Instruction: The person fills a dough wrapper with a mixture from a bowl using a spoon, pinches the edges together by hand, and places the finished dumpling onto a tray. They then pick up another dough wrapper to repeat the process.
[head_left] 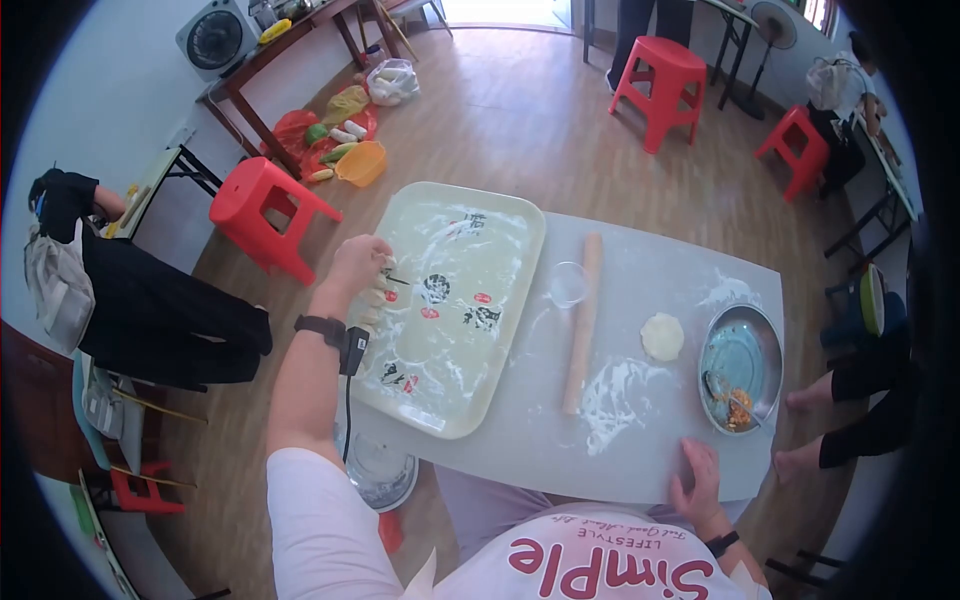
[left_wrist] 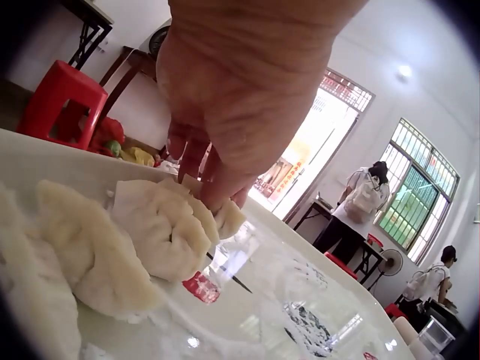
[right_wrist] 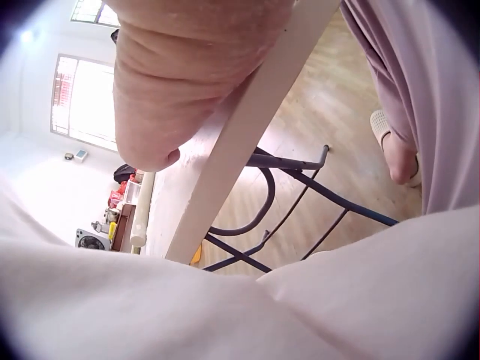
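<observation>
My left hand [head_left: 360,264] reaches over the left edge of a pale green tray [head_left: 460,345]. Its fingers point down and pinch a dumpling [left_wrist: 229,220] at the far end of a row, partly hidden behind them. Pleated white dumplings [left_wrist: 161,229] lie close together along that rim. Floury smears and printed dark characters cover the tray's bottom. At the table's near edge my right hand [head_left: 700,475] rests with relaxed fingers, holding nothing. Close beyond it stands a metal bowl [head_left: 741,368] with orange-brown filling [head_left: 740,408] and a spoon.
On the grey table [head_left: 520,430] lie a wooden rolling pin [head_left: 584,330], a clear round cup [head_left: 569,285], a flat dough round [head_left: 661,337] and loose flour [head_left: 615,400]. Red stools [head_left: 262,205] stand on the floor. Other people are at tables around the room.
</observation>
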